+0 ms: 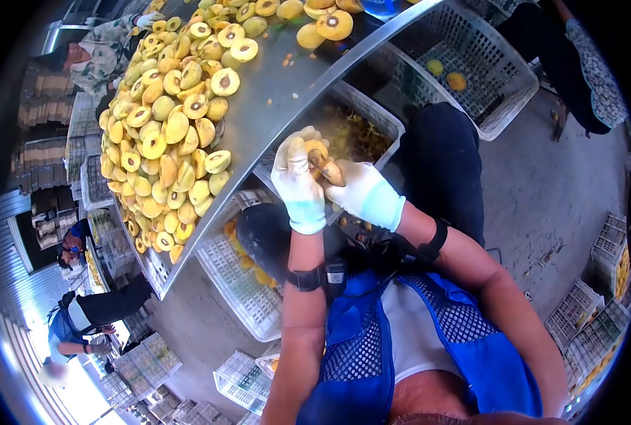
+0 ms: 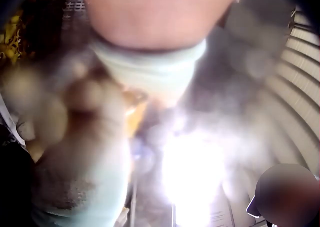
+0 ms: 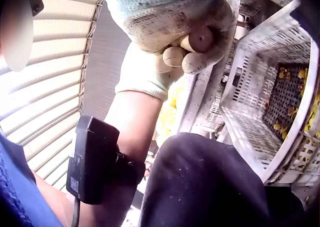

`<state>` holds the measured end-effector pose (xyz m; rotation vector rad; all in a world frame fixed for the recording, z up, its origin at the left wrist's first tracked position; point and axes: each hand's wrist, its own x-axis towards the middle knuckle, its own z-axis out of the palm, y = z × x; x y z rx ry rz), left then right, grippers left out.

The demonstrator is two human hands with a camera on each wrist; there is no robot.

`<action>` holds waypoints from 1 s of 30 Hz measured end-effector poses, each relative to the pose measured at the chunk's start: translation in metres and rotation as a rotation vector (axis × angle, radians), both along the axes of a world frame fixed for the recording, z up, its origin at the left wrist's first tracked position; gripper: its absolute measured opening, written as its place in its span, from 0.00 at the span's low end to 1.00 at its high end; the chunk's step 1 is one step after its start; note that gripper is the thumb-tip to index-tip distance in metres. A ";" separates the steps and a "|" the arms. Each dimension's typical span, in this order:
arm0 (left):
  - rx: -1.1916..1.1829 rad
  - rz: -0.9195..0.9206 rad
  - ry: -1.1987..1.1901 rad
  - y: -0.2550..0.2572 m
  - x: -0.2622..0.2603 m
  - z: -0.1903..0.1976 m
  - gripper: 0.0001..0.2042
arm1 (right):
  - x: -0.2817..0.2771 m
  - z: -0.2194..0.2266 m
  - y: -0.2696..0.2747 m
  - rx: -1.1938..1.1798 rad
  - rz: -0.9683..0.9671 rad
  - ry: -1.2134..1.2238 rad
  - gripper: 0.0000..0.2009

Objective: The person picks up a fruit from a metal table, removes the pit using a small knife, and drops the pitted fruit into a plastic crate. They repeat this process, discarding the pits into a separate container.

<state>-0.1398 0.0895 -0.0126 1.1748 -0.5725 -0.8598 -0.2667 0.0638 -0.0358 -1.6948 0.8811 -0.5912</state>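
Observation:
Both hands wear pale gloves with light blue cuffs and meet just off the metal table's edge point(image 1: 298, 106). In the head view, my left hand point(image 1: 294, 173) holds a yellow peach half point(image 1: 317, 149) in its fingers. Against the fruit, my right hand point(image 1: 365, 193) grips a wooden-handled tool point(image 1: 332, 172), whose working end is hidden. The round brown handle end point(image 3: 201, 38) shows between curled, stained glove fingers in the right wrist view. Glare and blur hide most detail in the left wrist view. A large heap of cut peaches point(image 1: 163, 134) covers the tabletop to the left.
Below the hands stands a crate point(image 1: 393, 134) with brown and yellow scraps. Another crate point(image 1: 524, 85) at upper right has two fruits inside. A white crate point(image 1: 220, 283) with yellow fruit sits by the left knee. Other people point(image 1: 82, 319) work at the left.

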 end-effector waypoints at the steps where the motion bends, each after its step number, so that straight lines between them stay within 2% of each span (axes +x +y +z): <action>1: 0.026 0.017 -0.059 0.000 -0.001 -0.001 0.19 | -0.001 0.000 0.000 0.032 0.022 -0.012 0.15; 3: 0.076 0.048 -0.177 0.000 -0.001 -0.003 0.20 | -0.002 0.001 -0.001 0.107 0.077 -0.036 0.14; 4: 0.102 0.029 -0.160 0.001 0.000 -0.002 0.20 | -0.003 0.001 -0.001 0.144 0.105 -0.047 0.14; 6: 0.155 -0.010 -0.127 0.005 0.005 0.002 0.20 | -0.009 0.023 -0.007 0.407 0.198 -0.039 0.13; 8: 0.174 -0.147 -0.194 0.006 0.017 0.004 0.20 | -0.011 0.026 -0.012 0.684 0.316 0.003 0.11; 9: 0.185 -0.215 -0.227 0.007 0.021 0.005 0.20 | -0.010 0.022 -0.010 0.709 0.337 -0.035 0.10; 13: 0.193 -0.227 -0.088 0.008 0.020 0.002 0.22 | -0.011 0.015 -0.009 0.794 0.411 -0.115 0.09; 16: -0.001 -0.321 0.259 0.010 0.020 -0.011 0.26 | -0.014 0.016 -0.008 0.905 0.460 -0.157 0.10; 19: -0.185 -0.259 0.550 0.010 0.017 -0.015 0.26 | -0.015 0.020 -0.005 0.975 0.470 -0.225 0.11; 21: -0.192 -0.153 0.570 0.012 0.024 -0.010 0.23 | -0.013 0.025 -0.004 0.989 0.496 -0.243 0.11; 25: -0.225 -0.072 0.637 0.032 0.049 0.012 0.21 | -0.011 0.036 -0.002 1.000 0.626 -0.260 0.10; 27: -0.242 0.081 0.535 0.055 0.093 0.010 0.18 | -0.014 0.034 -0.004 1.078 0.587 -0.346 0.10; 29: 0.028 0.372 -0.134 0.081 0.114 0.028 0.17 | -0.009 0.033 -0.004 0.710 0.469 -0.056 0.11; 30: 0.329 0.366 -0.616 0.097 0.137 0.038 0.17 | -0.005 0.032 -0.003 0.647 0.440 0.094 0.12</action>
